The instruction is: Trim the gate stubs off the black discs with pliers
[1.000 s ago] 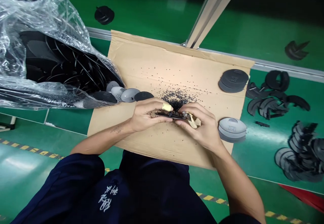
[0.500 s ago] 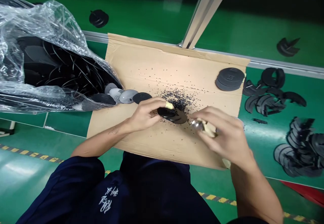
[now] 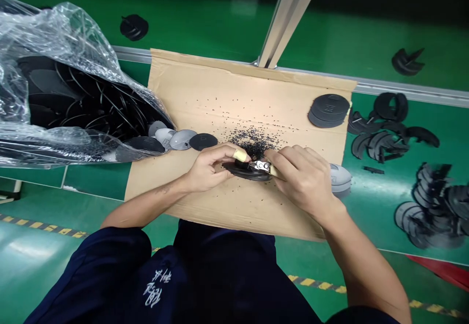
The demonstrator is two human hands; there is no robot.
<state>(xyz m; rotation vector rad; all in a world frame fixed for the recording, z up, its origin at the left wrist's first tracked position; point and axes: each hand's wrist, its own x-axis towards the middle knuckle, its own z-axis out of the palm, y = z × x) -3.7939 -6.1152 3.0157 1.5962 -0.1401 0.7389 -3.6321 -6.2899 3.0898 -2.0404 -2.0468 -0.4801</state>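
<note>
My left hand (image 3: pixel 208 168) pinches a black oval plastic disc (image 3: pixel 246 171) by its left side, just above the cardboard. Yellow tape wraps a fingertip of that hand. In my right hand (image 3: pixel 306 180) is a pair of nippers (image 3: pixel 261 166), its metal jaws at the disc's upper edge. Its pale handles are mostly covered by my fingers. Small black plastic bits (image 3: pixel 256 140) lie heaped and scattered just behind the disc. Whether the jaws are closed on the disc's edge is too small to tell.
Cardboard (image 3: pixel 190 82) covers the work surface. At left, a clear plastic bag (image 3: pixel 84 35) holds many black discs, with several grey and black discs (image 3: pixel 183 139) spilling out. Stacked discs (image 3: pixel 329 110) and grey discs (image 3: pixel 340 178) stand at right, beside curved black pieces (image 3: pixel 388 143).
My right hand has moved left, bringing the nippers from beside the disc onto its edge. The disc has tilted in my left hand. The whole view has shifted slightly.
</note>
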